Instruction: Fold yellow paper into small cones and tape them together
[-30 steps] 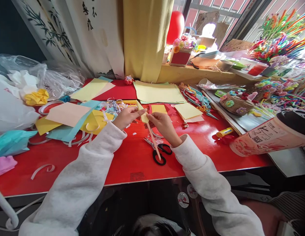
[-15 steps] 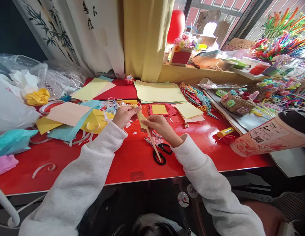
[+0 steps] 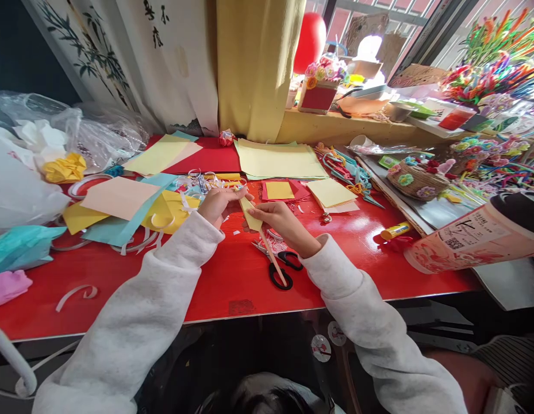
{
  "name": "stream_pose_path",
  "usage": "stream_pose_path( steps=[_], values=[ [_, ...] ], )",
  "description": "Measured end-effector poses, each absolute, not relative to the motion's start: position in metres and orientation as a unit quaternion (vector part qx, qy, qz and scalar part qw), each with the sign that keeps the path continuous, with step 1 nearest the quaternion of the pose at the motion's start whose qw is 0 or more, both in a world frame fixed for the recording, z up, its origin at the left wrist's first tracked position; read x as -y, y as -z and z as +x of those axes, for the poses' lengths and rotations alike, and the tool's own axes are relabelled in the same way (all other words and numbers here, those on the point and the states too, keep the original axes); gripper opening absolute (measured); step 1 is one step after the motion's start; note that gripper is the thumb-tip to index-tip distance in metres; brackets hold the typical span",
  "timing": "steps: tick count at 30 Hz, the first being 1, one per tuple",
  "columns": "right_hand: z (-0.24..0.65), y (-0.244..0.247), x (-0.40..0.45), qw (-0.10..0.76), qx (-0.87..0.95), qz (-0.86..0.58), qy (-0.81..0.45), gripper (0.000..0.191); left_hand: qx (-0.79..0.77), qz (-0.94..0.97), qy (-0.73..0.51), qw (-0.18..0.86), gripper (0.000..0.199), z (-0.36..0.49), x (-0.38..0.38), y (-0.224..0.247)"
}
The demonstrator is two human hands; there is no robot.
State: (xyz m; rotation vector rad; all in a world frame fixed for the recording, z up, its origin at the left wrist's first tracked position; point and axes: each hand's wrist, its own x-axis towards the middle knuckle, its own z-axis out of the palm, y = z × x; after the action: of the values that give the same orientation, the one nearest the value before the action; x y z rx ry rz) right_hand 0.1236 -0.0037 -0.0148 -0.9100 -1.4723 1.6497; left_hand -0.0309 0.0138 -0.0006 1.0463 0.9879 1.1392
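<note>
Both hands are raised over the middle of the red table [image 3: 232, 287]. My left hand [image 3: 217, 206] pinches the upper end of a folded pale yellow paper [image 3: 250, 217]. My right hand [image 3: 280, 223] grips the same paper lower down, thumb on top. A thin pale strip [image 3: 273, 259] slants down from below the paper, its lower end over a handle of black-handled scissors [image 3: 280, 277]. The scissors lie open on the table just below my right hand. Small paper scraps [image 3: 236, 233] lie close to my hands.
Left are coloured sheets [image 3: 120, 198], curled strips and plastic bags [image 3: 25, 184]. Behind lie large pale yellow sheets [image 3: 279, 160] and smaller sheets [image 3: 331, 192]. At the right are a glue stick [image 3: 395, 231], a tilted cup [image 3: 473, 236] and a decorated basket [image 3: 417, 179].
The yellow paper has turned slightly between my hands, showing a broader face. The strip's lower end has shifted a little to the right. Both hands keep their hold.
</note>
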Motion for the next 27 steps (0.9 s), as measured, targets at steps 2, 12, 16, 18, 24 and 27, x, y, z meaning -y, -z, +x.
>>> stream_pose_path(
  steps=[2,12,16,18,24,27],
  values=[
    [0.126,0.013,0.004,0.377,0.537,-0.335,-0.676,0.018,-0.398,0.473,-0.475,0.626,0.032,-0.032,-0.014,-0.001],
    [0.122,0.0,0.012,0.367,0.526,-0.35,-0.683,0.038,-0.367,0.498,-0.537,0.573,0.028,-0.028,-0.013,-0.005],
    [0.122,0.0,0.013,0.361,0.564,-0.342,-0.66,0.031,-0.412,0.49,-0.542,0.545,0.032,-0.029,-0.014,-0.002],
    [0.124,0.001,0.011,0.364,0.577,-0.34,-0.648,0.024,-0.423,0.501,-0.53,0.538,0.034,-0.029,-0.014,-0.001],
    [0.125,0.004,0.009,0.374,0.599,-0.36,-0.61,0.022,-0.436,0.537,-0.524,0.497,0.037,-0.033,-0.016,0.003],
    [0.124,0.002,0.01,0.359,0.583,-0.379,-0.623,0.02,-0.45,0.521,-0.537,0.488,0.033,-0.035,-0.019,0.005]
  ],
)
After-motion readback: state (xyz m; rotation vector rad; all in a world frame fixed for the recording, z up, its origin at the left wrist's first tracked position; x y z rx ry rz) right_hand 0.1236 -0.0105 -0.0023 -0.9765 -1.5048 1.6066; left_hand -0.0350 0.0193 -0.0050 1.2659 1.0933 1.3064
